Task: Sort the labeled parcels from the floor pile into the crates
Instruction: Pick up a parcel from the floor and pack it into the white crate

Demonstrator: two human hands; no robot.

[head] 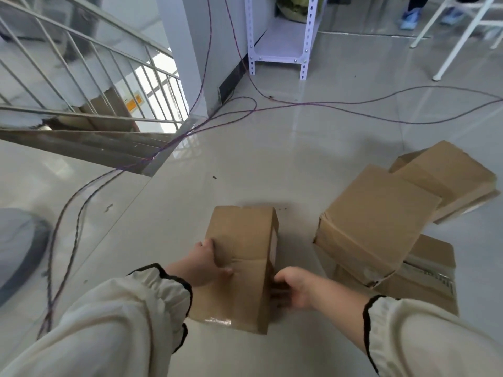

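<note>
The oblong brown cardboard parcel is clamped between both hands. The left hand grips its near left edge with the thumb across the top. The right hand curls round its right side, just short of a pale label. This looks like the pick-up step. No crate is in view, so next comes reading that label and finding one. Right of the right hand, a pile of matte, creased cardboard boxes leans on the glossy pale tiled floor.

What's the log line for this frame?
phase: grasp; left hand: grips parcel left side; right hand: grips right side; pile: floor, right of parcel; crates: not in view
</note>
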